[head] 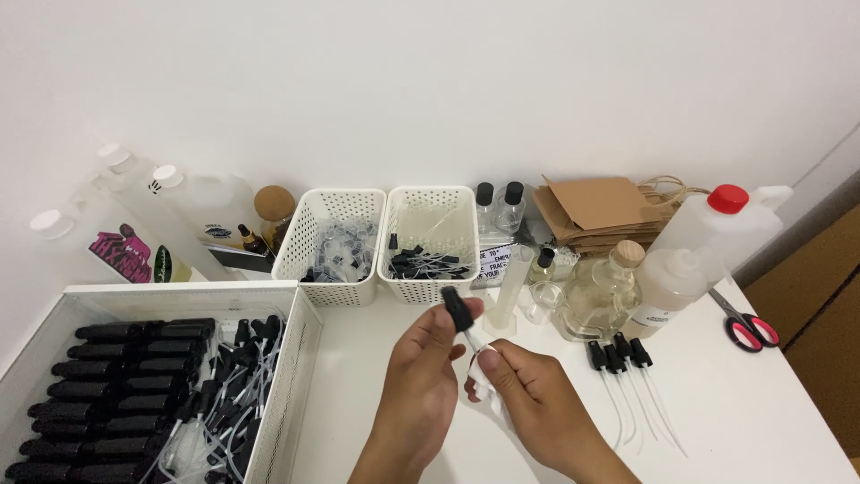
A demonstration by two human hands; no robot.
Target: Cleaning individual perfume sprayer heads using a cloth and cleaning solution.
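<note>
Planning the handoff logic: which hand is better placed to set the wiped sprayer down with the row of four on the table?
Probably the right hand: it is nearer the sprayer row. But it holds the white tissue, and the left hand grips the black spray pump.

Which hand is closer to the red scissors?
The right hand. It sits mid-table, holding a white tissue, with the scissors off to its right. The left hand, holding a black sprayer cap, is farther left.

Tray [179, 291] of bottles, cut off below
</note>
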